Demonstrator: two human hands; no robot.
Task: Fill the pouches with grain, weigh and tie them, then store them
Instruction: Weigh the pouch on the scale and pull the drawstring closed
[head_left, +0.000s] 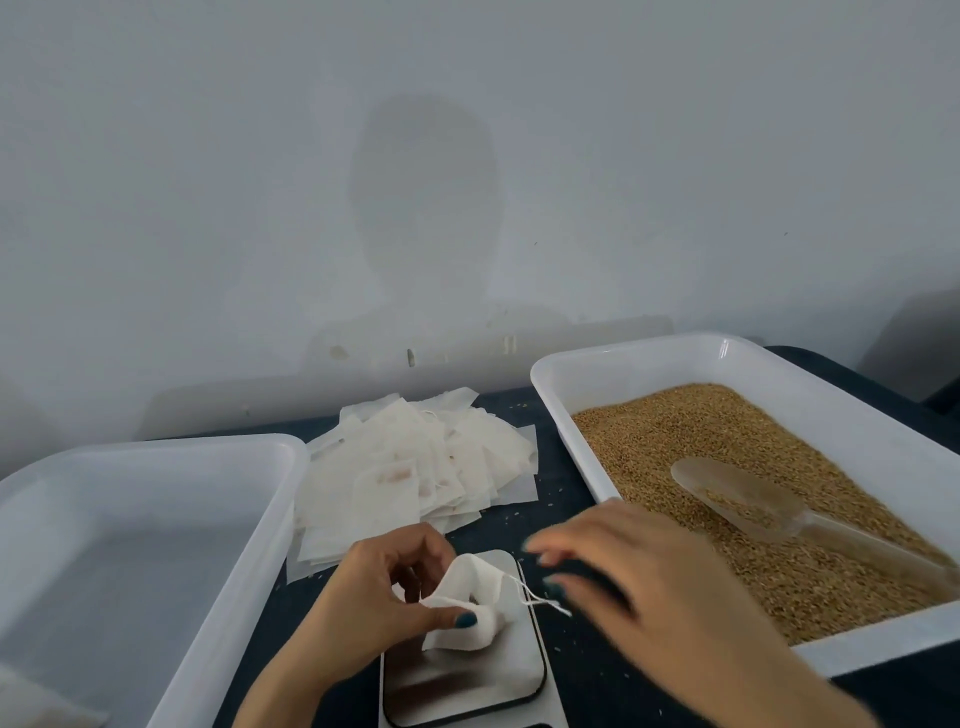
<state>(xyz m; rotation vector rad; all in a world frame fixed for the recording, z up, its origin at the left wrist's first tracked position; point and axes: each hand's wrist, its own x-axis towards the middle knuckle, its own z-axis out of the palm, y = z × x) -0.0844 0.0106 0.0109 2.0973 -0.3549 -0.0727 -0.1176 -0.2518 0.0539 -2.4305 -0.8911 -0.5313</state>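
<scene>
Right at the bottom edge sits the scale (467, 686), and on its steel plate lies the pouch (467, 597), pinched by the left hand (374, 597), thumb pressed on the cloth and fingers curled behind it. The right hand (649, 582) hovers just beside it, blurred, fingers spread and gripping nothing, close to the loose drawstring (540, 600) trailing off the pouch's mouth.

That pouch looks soft and light: thin fabric, crumpled, no stiffness of its own, so it will likely sag and spill if lifted by the body. The neck below the gathered mouth is the place to hold, with the string ends taken for the pull.

Across the dark tabletop (597, 675), a clear scoop (737, 493) rests in the grain (727, 467). A heap of flat pouches (415, 467) waits behind, and a white tray (156, 452) stands at the left.
</scene>
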